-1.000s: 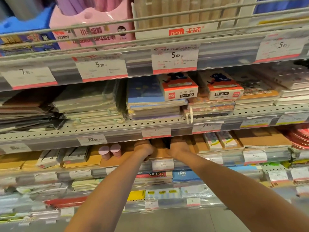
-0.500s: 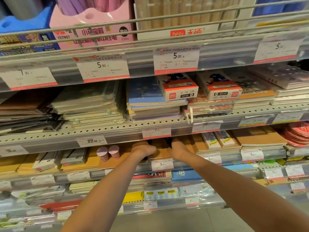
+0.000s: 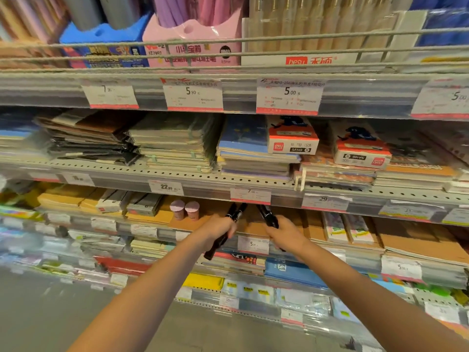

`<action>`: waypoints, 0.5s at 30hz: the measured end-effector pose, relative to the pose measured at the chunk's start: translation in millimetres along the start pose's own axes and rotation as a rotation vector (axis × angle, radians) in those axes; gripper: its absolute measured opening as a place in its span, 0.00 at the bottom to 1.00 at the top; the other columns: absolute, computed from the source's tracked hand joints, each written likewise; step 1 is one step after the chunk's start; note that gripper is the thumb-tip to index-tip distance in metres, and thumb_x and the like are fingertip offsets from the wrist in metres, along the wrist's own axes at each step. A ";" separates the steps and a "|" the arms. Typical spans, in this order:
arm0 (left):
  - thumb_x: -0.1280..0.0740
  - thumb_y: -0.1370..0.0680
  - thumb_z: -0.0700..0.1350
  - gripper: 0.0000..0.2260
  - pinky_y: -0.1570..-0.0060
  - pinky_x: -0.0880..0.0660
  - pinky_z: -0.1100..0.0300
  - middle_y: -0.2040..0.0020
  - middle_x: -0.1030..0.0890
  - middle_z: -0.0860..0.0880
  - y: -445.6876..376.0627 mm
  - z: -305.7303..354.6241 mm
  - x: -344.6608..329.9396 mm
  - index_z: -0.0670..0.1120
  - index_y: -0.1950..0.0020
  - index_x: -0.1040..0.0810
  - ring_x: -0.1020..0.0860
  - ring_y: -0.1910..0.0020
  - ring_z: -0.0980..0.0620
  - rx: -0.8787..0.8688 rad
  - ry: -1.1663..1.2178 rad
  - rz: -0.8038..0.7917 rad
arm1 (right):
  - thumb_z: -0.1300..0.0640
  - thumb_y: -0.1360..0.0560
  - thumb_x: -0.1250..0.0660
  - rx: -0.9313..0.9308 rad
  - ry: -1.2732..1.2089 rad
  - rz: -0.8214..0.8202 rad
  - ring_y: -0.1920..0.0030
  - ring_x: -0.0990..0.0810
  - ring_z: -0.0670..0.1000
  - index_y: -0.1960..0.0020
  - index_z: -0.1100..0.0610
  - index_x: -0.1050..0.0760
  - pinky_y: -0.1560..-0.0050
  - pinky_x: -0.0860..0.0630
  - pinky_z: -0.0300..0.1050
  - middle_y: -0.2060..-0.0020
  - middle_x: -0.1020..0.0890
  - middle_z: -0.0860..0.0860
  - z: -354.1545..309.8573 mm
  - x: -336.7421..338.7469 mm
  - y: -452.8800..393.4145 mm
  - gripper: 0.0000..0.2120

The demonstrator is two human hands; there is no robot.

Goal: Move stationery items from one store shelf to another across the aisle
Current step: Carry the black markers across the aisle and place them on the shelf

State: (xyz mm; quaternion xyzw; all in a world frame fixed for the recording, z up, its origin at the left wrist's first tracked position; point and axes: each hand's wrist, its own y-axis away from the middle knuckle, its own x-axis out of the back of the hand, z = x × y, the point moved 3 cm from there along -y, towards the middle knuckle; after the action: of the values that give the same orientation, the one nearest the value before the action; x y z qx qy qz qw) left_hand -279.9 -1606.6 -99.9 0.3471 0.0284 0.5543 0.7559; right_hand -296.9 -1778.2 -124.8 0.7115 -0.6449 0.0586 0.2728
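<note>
**Both hands full of black markers at the notebook shelf**

So the person has a fistful in each hand. The left hand [image 3: 220, 228] is closed around a bunch of slim black marker pens [image 3: 234, 212], at least two by the look of it, with the capped tips poking up toward the shelf lip and the other ends sticking out below the fist. The right hand [image 3: 285, 235] is wrapped around another bundle of black marker pens [image 3: 266, 215], tilted up and to the left. Exact count in that hand is hard to tell. The barrels are glossy black with small white print on them, too blurry to read.

Both bundles are held just in front of the flat brown kraft-paper notebooks [image 3: 251, 224] on that shelf. Two little pink round-capped tubes [image 3: 184, 210] stand upright just left of the left hand. A white price tag with a red strip [image 3: 250, 195] hangs right above the pens.
</note>
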 end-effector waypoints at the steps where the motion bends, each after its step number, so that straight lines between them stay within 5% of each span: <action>1: 0.42 0.34 0.32 0.06 0.72 0.36 0.62 0.69 0.31 0.46 5.6 -2.9 1.3 0.42 0.68 0.35 0.33 0.72 0.51 0.013 0.026 -0.019 | 0.61 0.23 0.41 0.002 -0.009 -0.038 0.70 0.33 0.47 0.49 0.59 0.33 0.71 0.35 0.40 0.66 0.31 0.52 -3.4 -0.8 4.5 0.04; 5: 0.42 0.33 0.32 0.05 0.78 0.36 0.66 0.71 0.33 0.45 31.8 -18.5 14.5 0.41 0.64 0.34 0.33 0.76 0.51 0.053 0.121 -0.020 | 0.64 0.24 0.41 0.017 -0.051 -0.187 0.68 0.32 0.46 0.45 0.59 0.33 0.74 0.34 0.36 0.66 0.31 0.52 -20.9 -10.0 21.8 0.08; 13: 0.42 0.33 0.31 0.05 0.76 0.37 0.64 0.68 0.29 0.42 97.6 -79.8 67.1 0.40 0.63 0.32 0.34 0.77 0.51 0.101 0.294 0.210 | 0.67 0.25 0.42 0.120 0.004 -0.505 0.76 0.35 0.45 0.55 0.52 0.33 0.77 0.37 0.36 0.72 0.32 0.51 -68.1 -78.0 44.1 0.09; 15: 0.43 0.33 0.30 0.06 0.77 0.37 0.65 0.76 0.29 0.46 111.8 -97.7 87.7 0.40 0.64 0.33 0.33 0.80 0.53 0.119 0.335 0.282 | 0.67 0.25 0.42 0.150 0.008 -0.545 0.77 0.35 0.45 0.55 0.55 0.33 0.77 0.37 0.36 0.72 0.32 0.51 -83.8 -104.9 44.5 0.08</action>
State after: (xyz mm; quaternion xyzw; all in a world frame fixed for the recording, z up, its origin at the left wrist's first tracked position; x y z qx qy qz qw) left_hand -379.6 -1467.1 -81.7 0.2947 0.1372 0.7018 0.6339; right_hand -333.7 -1647.3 -85.8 0.8767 -0.4225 0.0334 0.2276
